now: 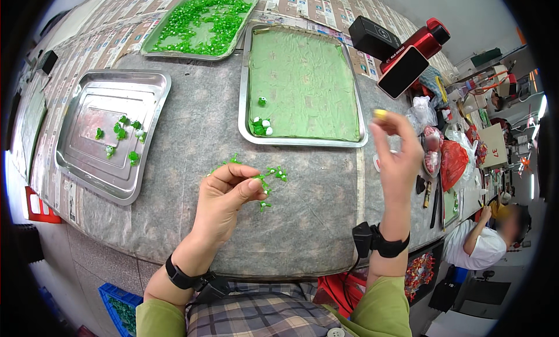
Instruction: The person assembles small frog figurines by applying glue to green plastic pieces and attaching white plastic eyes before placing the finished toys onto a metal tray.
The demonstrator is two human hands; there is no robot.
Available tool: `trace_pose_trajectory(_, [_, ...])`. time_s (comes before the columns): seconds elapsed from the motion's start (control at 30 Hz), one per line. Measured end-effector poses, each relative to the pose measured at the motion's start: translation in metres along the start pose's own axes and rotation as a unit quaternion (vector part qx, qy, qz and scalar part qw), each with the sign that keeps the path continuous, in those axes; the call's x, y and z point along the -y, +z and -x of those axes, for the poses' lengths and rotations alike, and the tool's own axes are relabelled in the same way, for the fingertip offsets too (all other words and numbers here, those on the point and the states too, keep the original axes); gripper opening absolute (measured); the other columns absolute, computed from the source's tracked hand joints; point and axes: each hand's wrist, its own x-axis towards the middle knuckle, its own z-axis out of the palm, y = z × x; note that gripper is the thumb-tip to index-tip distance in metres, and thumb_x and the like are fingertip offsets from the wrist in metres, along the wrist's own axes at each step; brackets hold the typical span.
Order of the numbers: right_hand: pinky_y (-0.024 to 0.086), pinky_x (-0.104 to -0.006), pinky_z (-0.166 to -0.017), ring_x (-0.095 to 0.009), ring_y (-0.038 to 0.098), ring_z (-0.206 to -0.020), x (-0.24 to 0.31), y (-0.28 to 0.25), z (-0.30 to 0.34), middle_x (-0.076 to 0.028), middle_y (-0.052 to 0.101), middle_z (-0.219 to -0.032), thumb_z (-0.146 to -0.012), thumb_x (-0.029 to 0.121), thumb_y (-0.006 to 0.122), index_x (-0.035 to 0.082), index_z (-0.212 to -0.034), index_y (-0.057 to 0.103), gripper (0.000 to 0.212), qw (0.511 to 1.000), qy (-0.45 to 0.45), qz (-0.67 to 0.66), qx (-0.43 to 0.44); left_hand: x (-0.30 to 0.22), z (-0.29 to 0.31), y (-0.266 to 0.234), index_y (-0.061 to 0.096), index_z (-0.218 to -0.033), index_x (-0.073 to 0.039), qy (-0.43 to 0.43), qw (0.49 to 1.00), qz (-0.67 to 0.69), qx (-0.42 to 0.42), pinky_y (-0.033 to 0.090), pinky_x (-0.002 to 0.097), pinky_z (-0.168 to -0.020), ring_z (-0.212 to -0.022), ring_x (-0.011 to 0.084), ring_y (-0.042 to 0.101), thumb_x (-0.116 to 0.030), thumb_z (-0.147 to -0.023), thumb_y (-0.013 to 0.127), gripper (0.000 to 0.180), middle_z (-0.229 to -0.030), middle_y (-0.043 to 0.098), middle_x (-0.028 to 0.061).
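My left hand (224, 203) hovers low over the grey table cover with thumb and forefinger pinched. A small green figure with white dots (266, 191) shows at those fingertips, partly hidden by them. Several more green figures (280, 174) lie around this hand. My right hand (400, 153) is raised beside the right edge of the green-lined tray (308, 81), thumb and forefinger curved but apart. A yellow bit (379, 113) shows at its forefinger tip; whether it is worn or held I cannot make out. In that tray's near left corner sit a few green and white figures (261, 126).
At left, a metal tray (154, 113) holds several green figures. A far tray (152, 46) is full of green pieces. Back right are a black box (372, 37), red bottle (424, 40) and phone (403, 72). Bags (454, 162) crowd the right edge; a person (477, 244) sits beyond.
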Motion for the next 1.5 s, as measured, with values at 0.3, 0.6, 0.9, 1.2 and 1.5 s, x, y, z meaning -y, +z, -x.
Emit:
trace_pose_trajectory(0.3, [0.042, -0.0279, -0.060, -0.019, 0.055, -0.068, -0.005, 0.145, -0.053, -0.009, 0.057, -0.078, -0.069, 0.010, 0.059, 0.003, -0.088, 0.053, 0.021, 0.957, -0.151, 0.022, 0.247, -0.002, -0.002, 0.003, 0.055, -0.086, -0.002, -0.013, 1.000, 0.021, -0.007, 0.048, 0.0259, -0.065, -0.067, 0.0114, 0.055, -0.007, -0.075, 0.058, 0.012, -0.075, 0.057, 0.0048])
trace_pose_trajectory(0.6, [0.042, -0.0256, -0.059, -0.015, 0.052, -0.064, 0.038, 0.069, -0.031, -0.005, 0.054, -0.074, -0.075, 0.010, 0.054, 0.004, -0.089, 0.053, 0.016, 0.933, 0.000, -0.246, 0.261, -0.005, 0.002, 0.001, 0.053, -0.085, -0.003, -0.019, 0.999, 0.030, -0.013, 0.048, 0.0263, -0.062, -0.064, 0.0114, 0.055, -0.008, -0.075, 0.058, 0.012, -0.073, 0.056, 0.0038])
trace_pose_trajectory(0.9, [0.041, -0.0198, -0.051, -0.008, 0.052, -0.061, 0.035, 0.049, 0.056, -0.002, 0.055, -0.072, -0.079, 0.016, 0.055, 0.004, -0.086, 0.055, 0.014, 0.688, 0.337, -0.581, 0.276, 0.006, 0.003, 0.011, 0.055, -0.086, -0.002, -0.057, 0.996, 0.019, 0.059, 0.049, 0.0263, -0.064, -0.072, 0.0140, 0.058, -0.008, -0.076, 0.057, 0.012, -0.077, 0.058, 0.0058])
trace_pose_trajectory(1.2, [0.037, -0.0158, -0.048, -0.003, 0.047, -0.056, 0.048, 0.059, 0.066, 0.001, 0.053, -0.069, -0.081, 0.015, 0.053, 0.003, -0.088, 0.052, 0.014, 0.722, 0.325, -0.563, 0.235, 0.009, 0.001, 0.011, 0.055, -0.087, -0.002, -0.052, 0.997, 0.008, 0.063, 0.048, 0.0255, -0.064, -0.072, 0.0141, 0.058, -0.008, -0.077, 0.056, 0.012, -0.081, 0.059, 0.0079])
trace_pose_trajectory(1.5, [0.046, -0.0202, -0.057, -0.010, 0.056, -0.066, 0.047, 0.051, 0.063, -0.005, 0.057, -0.078, -0.080, 0.008, 0.052, 0.001, -0.093, 0.051, 0.014, 0.652, 0.343, -0.613, 0.284, 0.005, 0.001, 0.012, 0.051, -0.083, -0.002, -0.043, 0.998, 0.042, 0.031, 0.050, 0.0247, -0.062, -0.069, 0.0143, 0.058, -0.010, -0.076, 0.057, 0.012, -0.077, 0.058, 0.0082])
